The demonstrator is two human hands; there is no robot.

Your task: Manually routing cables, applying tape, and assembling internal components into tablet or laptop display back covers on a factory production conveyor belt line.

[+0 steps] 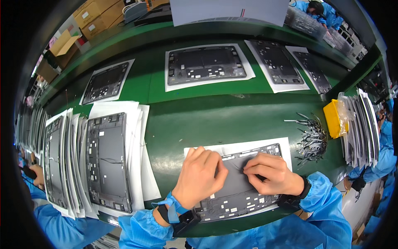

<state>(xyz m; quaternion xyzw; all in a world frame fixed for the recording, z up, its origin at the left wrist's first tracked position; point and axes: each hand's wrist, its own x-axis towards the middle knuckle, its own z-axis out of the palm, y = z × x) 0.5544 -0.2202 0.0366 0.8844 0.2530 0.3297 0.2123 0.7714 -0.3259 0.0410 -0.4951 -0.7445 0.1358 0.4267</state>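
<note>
A dark tablet back housing (234, 182) with many small white pads lies on a white sheet (284, 145) right in front of me. Over its upper left edge hovers my left hand (201, 176), thumb and fingers pinched together; whatever they hold is hidden. My right hand (271, 173) is pinched above the housing's middle right part, and I cannot make out what is between its fingertips. A blue strap (171, 204) circles my left wrist. Right of the housing lies a heap of short dark cables (311, 139) with pale ends.
Similar housings on sheets stand stacked at left (107, 162). More lie along the back: left (105, 82), middle (203, 62) and right (277, 62). A yellow bin (335, 119) adjoins upright sheet-wrapped panels (361, 130). At far left shows a co-worker's hand (38, 174).
</note>
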